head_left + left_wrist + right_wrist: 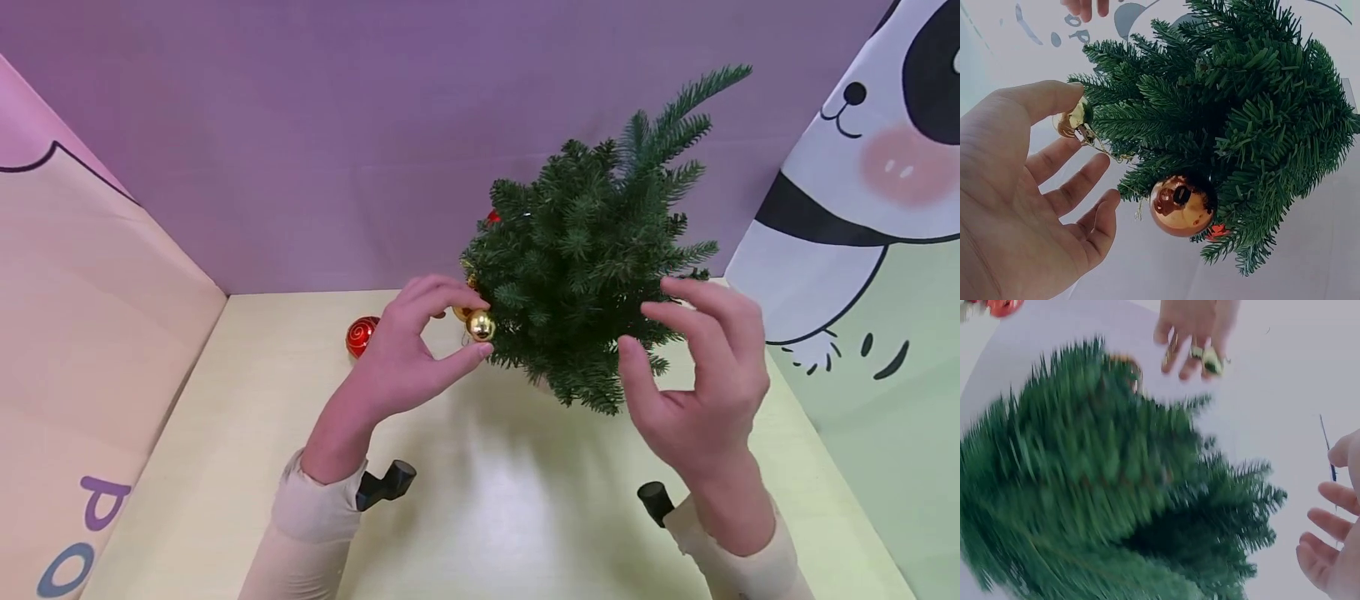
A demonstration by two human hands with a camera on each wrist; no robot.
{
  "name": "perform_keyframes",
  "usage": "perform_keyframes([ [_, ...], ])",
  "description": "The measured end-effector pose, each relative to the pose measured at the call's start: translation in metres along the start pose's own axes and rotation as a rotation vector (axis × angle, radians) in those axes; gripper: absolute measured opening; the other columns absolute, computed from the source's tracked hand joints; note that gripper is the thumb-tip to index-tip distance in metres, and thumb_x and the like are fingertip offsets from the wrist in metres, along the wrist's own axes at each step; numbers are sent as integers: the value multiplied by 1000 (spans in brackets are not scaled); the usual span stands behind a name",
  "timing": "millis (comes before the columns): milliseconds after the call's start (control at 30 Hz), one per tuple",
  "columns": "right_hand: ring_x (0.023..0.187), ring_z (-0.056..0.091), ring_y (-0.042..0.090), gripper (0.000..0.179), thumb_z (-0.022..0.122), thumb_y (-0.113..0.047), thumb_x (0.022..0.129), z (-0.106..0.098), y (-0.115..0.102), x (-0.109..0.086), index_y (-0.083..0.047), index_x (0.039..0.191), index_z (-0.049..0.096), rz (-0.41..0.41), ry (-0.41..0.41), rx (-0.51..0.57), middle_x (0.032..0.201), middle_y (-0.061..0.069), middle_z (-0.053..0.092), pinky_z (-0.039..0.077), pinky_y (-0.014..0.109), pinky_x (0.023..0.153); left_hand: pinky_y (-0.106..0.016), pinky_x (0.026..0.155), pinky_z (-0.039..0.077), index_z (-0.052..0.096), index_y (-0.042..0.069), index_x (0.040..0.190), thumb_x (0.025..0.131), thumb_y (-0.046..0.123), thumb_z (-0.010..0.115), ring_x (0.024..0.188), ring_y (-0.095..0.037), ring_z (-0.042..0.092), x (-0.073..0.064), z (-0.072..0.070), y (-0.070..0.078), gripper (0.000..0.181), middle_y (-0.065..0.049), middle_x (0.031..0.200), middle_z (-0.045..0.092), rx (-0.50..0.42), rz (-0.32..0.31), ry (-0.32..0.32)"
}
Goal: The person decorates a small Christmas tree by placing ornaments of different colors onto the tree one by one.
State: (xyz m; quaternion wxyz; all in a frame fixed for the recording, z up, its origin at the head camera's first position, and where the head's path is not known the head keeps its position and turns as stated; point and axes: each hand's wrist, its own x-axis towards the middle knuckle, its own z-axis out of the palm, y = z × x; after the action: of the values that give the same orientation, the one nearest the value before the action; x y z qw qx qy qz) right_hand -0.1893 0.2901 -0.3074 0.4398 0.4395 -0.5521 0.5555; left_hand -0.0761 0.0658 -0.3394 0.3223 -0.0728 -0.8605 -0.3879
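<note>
Between thumb and forefinger, my left hand (408, 354) pinches a small shiny gold bauble (481, 326) at the left side of a small green Christmas tree (577, 242). A thin gold string (1102, 149) trails from the bauble towards the branches in the left wrist view. Below it, a larger copper-coloured bauble (1179, 215) hangs against the tree. My right hand (705, 375) is to the right of the tree, fingers apart and loosely bent, holding nothing. Branches hide most of the tree's base.
A red bauble with a swirl pattern (360, 336) lies on the pale table (480, 517), left of my left hand. A bit of red (492, 217) shows at the tree's upper left. A purple backdrop (337, 150) stands behind, with printed panels at both sides.
</note>
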Motion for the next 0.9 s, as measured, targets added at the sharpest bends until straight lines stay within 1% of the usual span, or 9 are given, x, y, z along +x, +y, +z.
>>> perform_keyframes([
  [67, 85, 57, 39, 40, 65, -34, 89, 3, -4, -7, 5, 79, 66, -9, -17, 51, 90, 20, 65, 43, 33, 83, -37, 83, 40, 69, 12, 110, 79, 16, 80, 105, -15, 49, -1, 0, 0, 33, 6, 113, 60, -3, -1, 2],
  [133, 81, 58, 38, 37, 66, -31, 90, 4, -5, -14, 5, 77, 66, -4, -74, 89, 85, 19, 66, 44, 32, 80, -37, 83, 40, 69, 12, 110, 80, 15, 80, 105, -15, 49, 0, 1, 1, 33, 6, 113, 60, -6, 2, 3],
  [233, 81, 59, 35, 34, 65, -27, 91, 8, -6, -24, 4, 78, 67, 6, -181, 112, 84, 17, 67, 44, 33, 79, -37, 83, 40, 69, 11, 111, 80, 14, 80, 104, -18, 50, 1, 2, 2, 33, 5, 113, 61, -24, 7, 12],
  [400, 83, 60, 30, 24, 65, -22, 90, 14, -9, -40, 0, 80, 69, 26, -310, 118, 84, 10, 68, 44, 33, 79, -37, 83, 40, 69, 9, 110, 80, 11, 79, 100, -24, 52, 1, 7, 3, 32, 4, 111, 61, -70, 11, 26],
  [500, 85, 60, 27, 19, 64, -19, 89, 18, -10, -46, -2, 82, 70, 45, -360, 119, 84, 6, 68, 44, 32, 80, -37, 83, 40, 68, 9, 110, 81, 12, 79, 99, -23, 53, 0, 9, 4, 32, 5, 111, 61, -80, 14, 28],
  [600, 85, 60, 25, 16, 64, -17, 88, 22, -9, -50, -4, 83, 70, 54, -391, 121, 84, 4, 69, 45, 33, 80, -39, 84, 41, 68, 10, 110, 81, 13, 79, 102, -22, 53, -1, 11, 5, 32, 5, 112, 61, -74, 6, 32],
  [700, 84, 60, 24, 13, 65, -17, 88, 25, -7, -52, -5, 83, 70, 60, -413, 117, 83, 2, 69, 45, 32, 79, -39, 81, 41, 70, 12, 109, 81, 15, 78, 102, -19, 53, -3, 12, 5, 30, 6, 109, 61, -64, -14, 49],
  [833, 84, 60, 22, 9, 66, -14, 85, 26, -3, -55, -6, 83, 70, 83, -447, 107, 82, 0, 68, 45, 31, 79, -37, 73, 38, 72, 13, 106, 79, 15, 78, 92, -15, 52, -6, 13, 4, 28, 5, 96, 60, -50, -37, 89],
  [900, 84, 60, 22, 7, 67, -13, 84, 26, -2, -57, -6, 83, 70, 96, -466, 98, 82, 0, 68, 45, 31, 80, -37, 70, 37, 72, 12, 106, 78, 13, 77, 87, -14, 50, -7, 13, 3, 28, 5, 90, 59, -38, -34, 110],
])
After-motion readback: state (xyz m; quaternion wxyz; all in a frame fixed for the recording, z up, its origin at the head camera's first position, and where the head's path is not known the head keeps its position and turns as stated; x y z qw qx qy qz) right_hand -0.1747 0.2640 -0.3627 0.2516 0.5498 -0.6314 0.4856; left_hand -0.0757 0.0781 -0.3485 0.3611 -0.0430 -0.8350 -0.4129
